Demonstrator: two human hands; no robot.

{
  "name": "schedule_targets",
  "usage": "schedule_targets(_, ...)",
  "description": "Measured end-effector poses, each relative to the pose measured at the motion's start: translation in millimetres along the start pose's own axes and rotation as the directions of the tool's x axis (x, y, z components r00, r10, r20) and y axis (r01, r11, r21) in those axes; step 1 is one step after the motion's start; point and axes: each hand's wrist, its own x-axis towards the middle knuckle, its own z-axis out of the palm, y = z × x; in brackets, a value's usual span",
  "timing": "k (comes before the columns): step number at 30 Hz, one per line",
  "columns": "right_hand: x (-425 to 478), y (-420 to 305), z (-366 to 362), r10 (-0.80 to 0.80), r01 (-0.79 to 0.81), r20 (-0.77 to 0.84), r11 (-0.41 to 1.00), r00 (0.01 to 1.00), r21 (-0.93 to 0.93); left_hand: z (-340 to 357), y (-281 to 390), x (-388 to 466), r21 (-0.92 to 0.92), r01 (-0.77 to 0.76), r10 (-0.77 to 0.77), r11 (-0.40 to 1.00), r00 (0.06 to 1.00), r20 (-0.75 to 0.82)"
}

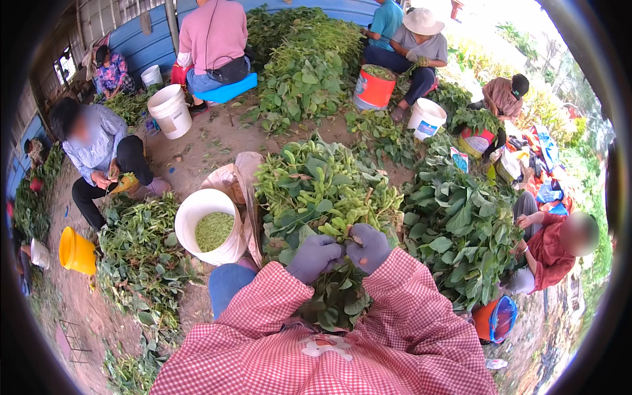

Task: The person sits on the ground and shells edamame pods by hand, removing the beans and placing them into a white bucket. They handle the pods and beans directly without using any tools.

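In front of me, my left hand (317, 257) and my right hand (368, 248), both in grey gloves, meet over a leafy soybean plant. Brown stem shows at the right hand's fingers, which are closed around it. The left fingers are bent in against the same plant; what lies between them is hidden. Green pods (335, 228) hang just beyond the gloves. A heap of soybean plants (316, 173) rises past my hands, thick with pods and leaves. Left of it stands a white plastic bucket (190, 224) partly filled with green pods (215, 232).
A woven sack (249, 177) lies between bucket and heap. Another leafy heap (454, 222) adjoins on the right, with a person in red (548, 247) beside it. At left sits a person in stripes (101, 140), near a yellow bucket (78, 251). Several other people work farther back.
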Motion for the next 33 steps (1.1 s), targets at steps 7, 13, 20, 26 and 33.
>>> schedule_targets(7, 13.9, 14.4, 2.8, -0.222, 0.309, 0.243, 0.851, 0.944, -0.425, -1.4, -15.6, -3.3, -0.236, -0.065, 0.022, 0.97, 0.983, -0.18)
schedule_targets(13, -9.3, 52.5, 36.2, 0.143, -0.082, 0.194, 0.952, 0.97, -0.294, -0.9, -25.6, 4.9, -0.213, -0.083, 0.046, 0.974, 0.984, -0.173)
schedule_targets(20, -15.9, 25.5, -25.1, 0.551, -0.47, -0.07, 0.765, 0.831, 0.44, 7.4, -37.4, 3.3, -0.184, -0.083, 0.051, 0.979, 0.984, -0.171)
schedule_targets(26, -30.3, -6.0, -21.2, 0.263, -0.458, 0.376, 0.564, 0.888, 0.688, 7.9, -36.9, 0.4, -0.119, -0.053, 0.045, 0.992, 0.997, -0.068)
schedule_targets(33, -39.9, 16.7, 0.8, 0.368, -0.613, 0.505, 0.609, 0.781, 0.503, 7.0, -41.4, -1.3, 0.48, -0.284, 0.297, 0.83, 0.954, 0.052)
